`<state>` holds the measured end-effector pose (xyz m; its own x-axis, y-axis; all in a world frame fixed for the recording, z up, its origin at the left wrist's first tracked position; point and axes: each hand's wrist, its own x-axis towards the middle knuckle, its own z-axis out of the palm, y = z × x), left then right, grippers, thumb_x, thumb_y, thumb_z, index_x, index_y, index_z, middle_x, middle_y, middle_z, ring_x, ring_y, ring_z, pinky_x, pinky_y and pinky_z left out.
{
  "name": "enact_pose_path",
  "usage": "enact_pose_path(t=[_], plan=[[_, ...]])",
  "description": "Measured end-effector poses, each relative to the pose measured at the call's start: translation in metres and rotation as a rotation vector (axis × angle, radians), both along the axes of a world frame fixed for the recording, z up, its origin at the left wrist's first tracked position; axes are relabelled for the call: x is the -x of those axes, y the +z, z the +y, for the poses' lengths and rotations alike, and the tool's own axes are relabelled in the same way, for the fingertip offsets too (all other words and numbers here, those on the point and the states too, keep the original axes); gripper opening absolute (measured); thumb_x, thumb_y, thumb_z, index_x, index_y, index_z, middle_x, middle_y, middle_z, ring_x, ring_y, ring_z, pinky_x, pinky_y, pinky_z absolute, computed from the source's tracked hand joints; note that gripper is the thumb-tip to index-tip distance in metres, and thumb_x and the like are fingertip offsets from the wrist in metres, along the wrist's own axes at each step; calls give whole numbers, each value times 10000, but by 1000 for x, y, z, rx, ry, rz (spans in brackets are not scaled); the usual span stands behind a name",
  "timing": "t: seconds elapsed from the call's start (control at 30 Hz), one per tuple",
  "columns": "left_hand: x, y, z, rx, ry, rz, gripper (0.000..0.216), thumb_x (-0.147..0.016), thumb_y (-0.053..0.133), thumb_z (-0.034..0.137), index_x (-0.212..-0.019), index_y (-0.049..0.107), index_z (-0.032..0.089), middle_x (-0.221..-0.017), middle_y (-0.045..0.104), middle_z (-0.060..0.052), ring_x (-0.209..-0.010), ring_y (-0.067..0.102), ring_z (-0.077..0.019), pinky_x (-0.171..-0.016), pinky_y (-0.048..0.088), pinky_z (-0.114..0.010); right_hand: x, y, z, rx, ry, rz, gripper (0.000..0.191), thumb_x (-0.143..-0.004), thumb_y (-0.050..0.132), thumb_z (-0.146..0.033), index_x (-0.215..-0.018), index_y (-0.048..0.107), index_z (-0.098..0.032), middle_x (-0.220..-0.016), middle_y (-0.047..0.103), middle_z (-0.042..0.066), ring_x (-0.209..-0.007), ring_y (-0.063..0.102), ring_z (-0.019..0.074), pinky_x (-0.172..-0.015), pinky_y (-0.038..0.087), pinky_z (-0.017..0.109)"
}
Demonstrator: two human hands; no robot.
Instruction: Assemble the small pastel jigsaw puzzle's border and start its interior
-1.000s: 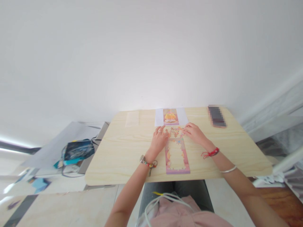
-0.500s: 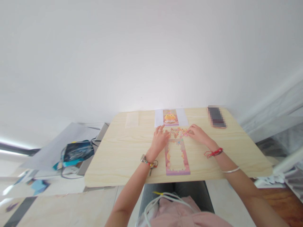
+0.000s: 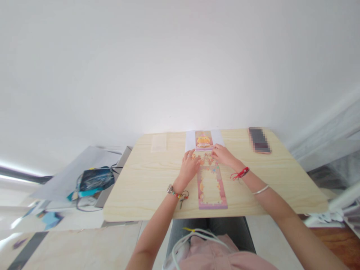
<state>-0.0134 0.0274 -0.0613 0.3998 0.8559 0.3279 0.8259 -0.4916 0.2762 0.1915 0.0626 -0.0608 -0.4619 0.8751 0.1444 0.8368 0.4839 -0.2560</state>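
Observation:
A long pink puzzle frame (image 3: 211, 189) lies lengthwise on the light wooden table (image 3: 146, 187) in front of me. Small puzzle pieces (image 3: 207, 159) are heaped at its far end. My left hand (image 3: 189, 165) rests on the left side of that heap, fingers bent down onto the pieces. My right hand (image 3: 223, 155) lies on the right side of the heap, fingers curled over the pieces. Whether either hand pinches a piece is hidden. Just beyond the heap lies a white sheet with a picture of a yellow figure (image 3: 203, 139).
A phone (image 3: 259, 139) lies at the table's far right corner and a pale paper slip (image 3: 158, 143) at the far left. Left of the table a grey surface holds a dark blue bag with cables (image 3: 94, 179). A white cable (image 3: 194, 238) lies on my lap.
My right hand has slid left from the right edge of the heap onto its far right side. My left hand has stayed put. The view has shifted slightly.

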Motion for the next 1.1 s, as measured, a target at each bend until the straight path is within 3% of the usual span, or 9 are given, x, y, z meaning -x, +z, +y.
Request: enact_pose_path(t=[0.27, 0.53, 0.63, 0.83, 1.1], plan=[[3, -1, -1, -7, 17, -18, 208, -774, 535, 184, -961, 617, 223, -1241, 398, -105, -1155, 351, -270, -915, 388, -448, -23, -4, -5, 0, -17, 162, 94, -774, 503, -148, -735, 586, -166, -841, 508, 42, -755, 503, 136, -702, 406, 255], [20, -7, -5, -33, 50, 14, 153, -769, 530, 179, -884, 629, 199, -1228, 397, -101, -1147, 347, -276, -924, 384, -454, -66, -9, -38, 43, -58, 201, 155, -750, 541, -186, -888, 613, -178, -919, 521, 60, -855, 522, 172, -783, 418, 299], [24, -8, -3, -53, 76, 6, 156, -770, 528, 179, -889, 629, 191, -1221, 404, -112, -1143, 352, -278, -938, 373, -464, -62, -11, -48, 45, -67, 212, 179, -763, 533, -208, -926, 599, -177, -928, 520, 64, -869, 520, 175, -793, 418, 302], [23, -9, -2, -60, 55, -19, 153, -774, 528, 191, -889, 629, 192, -1225, 412, -115, -1145, 358, -275, -935, 381, -457, -52, -14, -52, 59, -123, 254, 89, -780, 488, -187, -743, 568, -177, -853, 511, 46, -797, 523, 156, -753, 420, 295], [24, -8, -2, -71, 70, -26, 163, -774, 519, 171, -897, 623, 196, -1214, 423, -110, -1142, 363, -270, -940, 378, -465, -51, -14, -30, -12, -166, 244, 147, -748, 544, -210, -886, 582, -179, -910, 505, 61, -877, 507, 185, -788, 408, 309]])
